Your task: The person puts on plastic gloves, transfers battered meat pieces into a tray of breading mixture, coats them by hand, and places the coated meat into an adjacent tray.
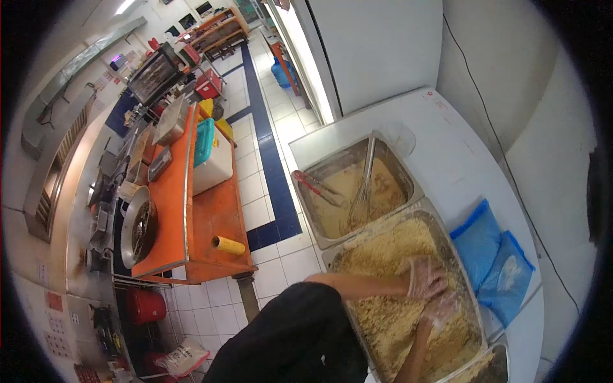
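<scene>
Both hands, in thin clear gloves dusted with crumbs, are close together over a steel pan (pixel 327 256) of yellowish, lumpy breading flour (pixel 386 306). My left hand (pixel 426 278) reaches in from the left, its fingers bent and pressed together near the pan's far side. Just below it is my right hand (pixel 440 310), also closed, its fingers close to the left hand's and down at the flour. What lies under the fingers is hidden. Beside this pan stands another steel pan (pixel 418 189) of pale batter (pixel 389 175), with a whisk (pixel 363 195) and red-handled tongs (pixel 313 186) in it.
Two blue plastic bags (pixel 479 242) lie right of the flour pan on the white top (pixel 440 137). Another steel container (pixel 495 367) adjoins at the bottom. To the left, an orange table (pixel 172 223) holds a wok (pixel 139 226) and a teal-lidded white box (pixel 212 163).
</scene>
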A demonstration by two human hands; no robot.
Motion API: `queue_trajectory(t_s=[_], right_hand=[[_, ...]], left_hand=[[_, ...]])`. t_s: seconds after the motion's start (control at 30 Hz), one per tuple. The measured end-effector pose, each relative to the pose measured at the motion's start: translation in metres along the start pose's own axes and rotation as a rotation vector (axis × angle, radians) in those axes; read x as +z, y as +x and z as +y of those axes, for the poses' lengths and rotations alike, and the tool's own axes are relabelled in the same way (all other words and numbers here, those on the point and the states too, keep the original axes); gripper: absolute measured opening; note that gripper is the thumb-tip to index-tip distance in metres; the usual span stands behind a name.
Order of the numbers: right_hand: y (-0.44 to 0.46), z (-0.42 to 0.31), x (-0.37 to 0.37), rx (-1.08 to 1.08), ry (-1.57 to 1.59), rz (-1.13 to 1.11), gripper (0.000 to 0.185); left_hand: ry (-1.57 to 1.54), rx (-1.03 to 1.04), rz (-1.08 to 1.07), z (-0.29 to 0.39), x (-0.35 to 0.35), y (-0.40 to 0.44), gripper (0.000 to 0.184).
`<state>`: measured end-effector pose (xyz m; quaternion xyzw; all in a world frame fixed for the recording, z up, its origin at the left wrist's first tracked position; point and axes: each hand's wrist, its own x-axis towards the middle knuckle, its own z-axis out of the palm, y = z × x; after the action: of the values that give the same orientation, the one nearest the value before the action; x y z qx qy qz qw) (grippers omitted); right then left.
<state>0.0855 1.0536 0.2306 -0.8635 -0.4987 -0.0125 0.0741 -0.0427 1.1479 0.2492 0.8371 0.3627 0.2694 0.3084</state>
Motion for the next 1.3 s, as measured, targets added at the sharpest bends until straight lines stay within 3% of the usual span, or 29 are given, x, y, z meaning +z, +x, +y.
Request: queue_trajectory(t_s=[0.07, 0.1, 0.23, 0.27, 0.37, 0.43, 0.47, 0.57, 0.63, 0.67, 0.73, 0.87, 0.93, 1.03, 1.07, 1.13, 1.17, 1.2, 1.23, 1.27, 1.3], right_hand=[[-0.001, 0.003, -0.001, 0.001, 0.003, 0.015, 0.059], [-0.002, 0.006, -0.001, 0.001, 0.001, 0.024, 0.058], [-0.014, 0.007, -0.014, 0.029, -0.086, 0.028, 0.057], [-0.012, 0.005, -0.015, 0.020, -0.112, 0.027, 0.057], [-0.008, 0.005, -0.018, 0.002, -0.153, -0.002, 0.055], [-0.013, 0.003, -0.027, -0.028, -0.191, -0.009, 0.055], [-0.019, 0.005, -0.036, -0.046, -0.219, -0.023, 0.054], [-0.029, 0.012, -0.076, -0.081, -0.230, -0.085, 0.057], [-0.035, 0.033, -0.100, 0.043, 0.391, -0.330, 0.065], [-0.031, 0.036, -0.102, 0.048, 0.382, -0.323, 0.065], [-0.011, 0.044, -0.096, -0.012, 0.401, -0.528, 0.067], [0.009, 0.032, -0.108, -0.149, 0.213, -0.654, 0.066], [0.009, 0.025, -0.124, -0.284, -0.002, -0.759, 0.067], [0.005, 0.006, -0.166, -0.294, -0.066, -0.859, 0.068], [0.002, 0.015, -0.148, -0.297, -0.076, -0.862, 0.068], [-0.002, 0.047, -0.097, -0.552, -0.105, -0.604, 0.062], [-0.002, 0.043, -0.110, -0.552, -0.117, -0.608, 0.062], [-0.001, 0.031, -0.133, -0.427, -0.119, -0.735, 0.060], [0.000, 0.025, -0.149, -0.295, -0.120, -0.856, 0.058], [0.000, 0.034, -0.149, -0.285, -0.127, -0.853, 0.058], [0.000, 0.044, -0.149, -0.338, -0.063, -0.707, 0.056]], left_hand=[[0.008, 0.082, 0.008, -0.002, -0.012, 0.007, 0.039], [0.136, -0.075, -0.006, -0.003, -0.013, 0.005, 0.038], [0.159, 0.061, 0.385, -0.049, 0.000, -0.024, 0.030], [0.133, 0.088, 0.199, -0.035, -0.026, -0.018, 0.029], [0.199, 0.083, 0.200, -0.025, -0.020, -0.017, 0.028], [0.188, 0.118, -0.054, -0.028, -0.038, -0.005, 0.037], [0.191, 0.164, -0.037, -0.035, -0.039, -0.003, 0.037], [0.235, -0.025, -0.199, -0.047, -0.051, -0.005, 0.052], [0.326, -0.156, -0.502, -0.023, -0.086, -0.003, 0.070], [0.319, -0.147, -0.500, -0.030, -0.084, -0.003, 0.070], [0.054, -0.421, -0.849, -0.049, -0.072, 0.007, 0.080], [0.070, -0.307, -0.989, -0.001, -0.104, 0.021, 0.090], [0.382, -0.153, -0.964, -0.028, -0.082, 0.015, 0.104], [0.118, -0.098, -0.992, -0.043, -0.073, 0.014, 0.102], [0.028, -0.084, -1.004, -0.045, -0.072, 0.013, 0.102], [0.106, -0.207, -1.060, -0.045, -0.072, 0.016, 0.094], [0.095, -0.203, -1.057, -0.052, -0.069, 0.017, 0.094], [0.052, -0.097, -1.097, -0.066, -0.064, 0.020, 0.080], [0.011, 0.014, -1.135, -0.075, -0.062, 0.023, 0.082], [0.006, 0.026, -1.136, -0.077, -0.066, 0.026, 0.082], [0.058, 0.019, -1.039, -0.079, -0.070, 0.030, 0.078]])
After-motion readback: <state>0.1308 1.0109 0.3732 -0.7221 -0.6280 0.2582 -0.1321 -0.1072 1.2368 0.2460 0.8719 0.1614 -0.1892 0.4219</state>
